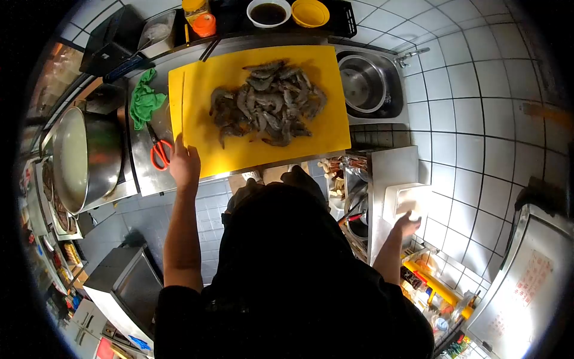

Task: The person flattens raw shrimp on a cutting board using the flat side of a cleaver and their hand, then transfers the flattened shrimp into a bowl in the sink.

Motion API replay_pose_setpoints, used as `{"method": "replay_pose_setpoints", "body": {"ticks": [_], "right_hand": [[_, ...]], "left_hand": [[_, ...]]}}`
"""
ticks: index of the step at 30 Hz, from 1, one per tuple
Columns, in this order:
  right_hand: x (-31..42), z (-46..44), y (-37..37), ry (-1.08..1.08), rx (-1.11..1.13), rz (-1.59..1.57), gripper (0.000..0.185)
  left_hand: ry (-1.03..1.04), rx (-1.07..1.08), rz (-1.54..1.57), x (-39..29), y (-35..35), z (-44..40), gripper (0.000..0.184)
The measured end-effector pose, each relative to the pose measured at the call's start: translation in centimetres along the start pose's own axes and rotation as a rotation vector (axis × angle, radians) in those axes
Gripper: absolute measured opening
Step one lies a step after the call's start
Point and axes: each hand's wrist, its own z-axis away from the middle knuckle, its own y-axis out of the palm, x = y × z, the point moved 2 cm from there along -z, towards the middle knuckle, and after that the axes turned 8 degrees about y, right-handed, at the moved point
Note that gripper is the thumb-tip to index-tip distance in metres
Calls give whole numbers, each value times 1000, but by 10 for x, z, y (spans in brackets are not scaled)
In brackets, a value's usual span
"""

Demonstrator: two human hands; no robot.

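Note:
My left hand (185,163) is closed at the lower left edge of a yellow cutting board (197,131). From its fingers a thin wooden skewer (183,99) points away along the board's left side. A large heap of raw grey shrimp (269,102) lies on the middle of the board. Left of that hand are red-handled scissors (160,154) and a crumpled green cloth (145,100). Off to the right, my right hand (408,225) is closed over the near rim of a white plastic container (396,200); glare hides part of its inside.
A sink (394,87) holding a steel bowl (362,81) is right of the board. At the left stands a big steel pot (98,158). Behind are a bowl of dark liquid (269,13), a yellow bowl (310,13) and an orange-lidded jar (204,25). A tiled wall (472,119) bounds the right.

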Motion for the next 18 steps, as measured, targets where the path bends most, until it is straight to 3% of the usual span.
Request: {"method": "replay_pose_setpoints", "body": {"ticks": [2,3,4,6,7,10,13,18], "right_hand": [[64,8,5,-191,-66,-256,69],[83,-4,19,-347,-109,-303,70],[123,9,-3,-390,104,-322,71],[180,35,8,-455,270,-543,72],[208,44,6,-524,336,-540,73],[272,42,50,-811,328,-620,66],[336,70,21,-936,495,-610,62],[387,89,44,-1181,667,-627,53]], "left_hand": [[-28,-26,229,-30,-6,14,25],[64,-5,295,-54,-2,22,20],[158,20,333,-71,-8,31,17],[195,247,364,-100,-2,45,15],[339,277,371,-107,14,53,15],[463,599,285,-159,33,55,22],[509,712,149,-177,71,53,25],[447,648,57,-181,74,43,29]]}}
